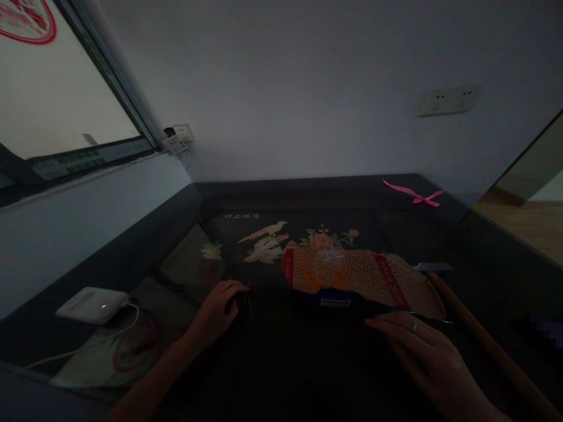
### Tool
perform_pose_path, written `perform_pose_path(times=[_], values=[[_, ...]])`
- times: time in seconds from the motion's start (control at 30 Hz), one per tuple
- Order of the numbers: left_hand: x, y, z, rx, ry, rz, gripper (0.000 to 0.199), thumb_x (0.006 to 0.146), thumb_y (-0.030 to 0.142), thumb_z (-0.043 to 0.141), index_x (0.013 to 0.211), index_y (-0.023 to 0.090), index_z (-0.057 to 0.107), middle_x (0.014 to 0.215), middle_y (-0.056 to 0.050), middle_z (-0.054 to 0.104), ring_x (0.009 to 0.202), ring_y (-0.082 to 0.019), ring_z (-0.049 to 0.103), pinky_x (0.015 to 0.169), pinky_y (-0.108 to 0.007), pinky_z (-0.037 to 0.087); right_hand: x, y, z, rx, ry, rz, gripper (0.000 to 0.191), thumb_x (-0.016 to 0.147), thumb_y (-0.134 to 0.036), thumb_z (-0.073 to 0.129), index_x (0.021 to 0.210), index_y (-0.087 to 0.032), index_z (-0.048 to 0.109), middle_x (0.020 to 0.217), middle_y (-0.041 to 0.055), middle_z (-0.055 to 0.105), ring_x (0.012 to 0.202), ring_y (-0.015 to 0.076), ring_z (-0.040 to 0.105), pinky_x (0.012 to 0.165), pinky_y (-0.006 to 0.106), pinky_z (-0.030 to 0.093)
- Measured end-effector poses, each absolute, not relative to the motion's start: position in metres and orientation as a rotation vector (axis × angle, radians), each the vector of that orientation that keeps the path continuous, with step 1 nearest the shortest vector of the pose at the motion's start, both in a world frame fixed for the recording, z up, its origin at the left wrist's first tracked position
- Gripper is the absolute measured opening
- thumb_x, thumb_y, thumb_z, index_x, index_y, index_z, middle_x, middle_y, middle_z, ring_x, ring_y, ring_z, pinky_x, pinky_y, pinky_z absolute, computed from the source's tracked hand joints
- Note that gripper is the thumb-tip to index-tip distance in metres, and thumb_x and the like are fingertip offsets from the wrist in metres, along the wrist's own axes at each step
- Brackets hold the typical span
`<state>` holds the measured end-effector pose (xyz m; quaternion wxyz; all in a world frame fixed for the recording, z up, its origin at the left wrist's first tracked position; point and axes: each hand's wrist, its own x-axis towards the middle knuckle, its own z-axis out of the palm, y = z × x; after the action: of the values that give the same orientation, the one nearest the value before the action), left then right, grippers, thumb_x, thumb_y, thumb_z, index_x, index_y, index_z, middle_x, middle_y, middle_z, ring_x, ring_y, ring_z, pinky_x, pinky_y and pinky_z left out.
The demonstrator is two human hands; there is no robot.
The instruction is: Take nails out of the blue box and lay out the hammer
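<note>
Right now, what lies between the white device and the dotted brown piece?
The head view shows the white cable, then the left hand with a thin strand beside it, over the dark tabletop.

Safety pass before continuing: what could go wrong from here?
The bare silver knife blade lies beyond the right hand; reaching across might risk a cut.

The thin, pale sliver at the left hand could be hard to find if dropped on the dark, glossy table.

The thin white cable might snag on a leftward sweep.

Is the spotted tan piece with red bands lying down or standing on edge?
Lying down: the spotted tan piece shows its broad dotted face upward on the dark table.
</note>
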<state>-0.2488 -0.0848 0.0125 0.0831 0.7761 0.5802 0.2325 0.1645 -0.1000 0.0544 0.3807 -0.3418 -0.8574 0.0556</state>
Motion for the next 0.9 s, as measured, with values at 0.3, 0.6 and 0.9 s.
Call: perform_pose_path(times=[0.3,0.6,0.9], values=[[-0.277,-0.096,0.009,2.188,1.921,0.79,0.02,0.087,0.023,0.048,0.097,0.022,0.065,0.1,-0.008,0.067,0.096,-0.024,0.063,0.091,-0.04,0.051,0.168,-0.099,0.05,-0.9,-2.156,0.178,0.036,0.087,-0.011,0.05,0.113,-0.029,0.068,0.093,0.004,0.076,0.08,0.0173,0.074,0.066,0.024,0.061],[-0.289,-0.094,0.015,2.23,1.862,0.52,0.014,0.087,0.029,0.054,0.09,0.023,0.066,0.098,-0.006,0.068,0.093,-0.024,0.064,0.088,-0.038,0.048,0.164,-0.1,0.049,-0.885,-2.174,0.201,0.033,0.088,-0.01,0.049,0.111,-0.026,0.067,0.093,0.0045,0.076,0.081,0.0163,0.073,0.067,0.023,0.06],[-0.288,-0.09,0.02,2.333,1.862,0.366,0.012,0.088,0.025,0.052,0.084,0.021,0.063,0.09,-0.006,0.067,0.085,-0.022,0.064,0.079,-0.034,0.049,0.165,-0.101,0.05,-0.9,-2.161,0.212,0.034,0.087,-0.009,0.049,0.109,-0.026,0.069,0.091,0.0046,0.076,0.08,0.0163,0.073,0.066,0.023,0.06]])
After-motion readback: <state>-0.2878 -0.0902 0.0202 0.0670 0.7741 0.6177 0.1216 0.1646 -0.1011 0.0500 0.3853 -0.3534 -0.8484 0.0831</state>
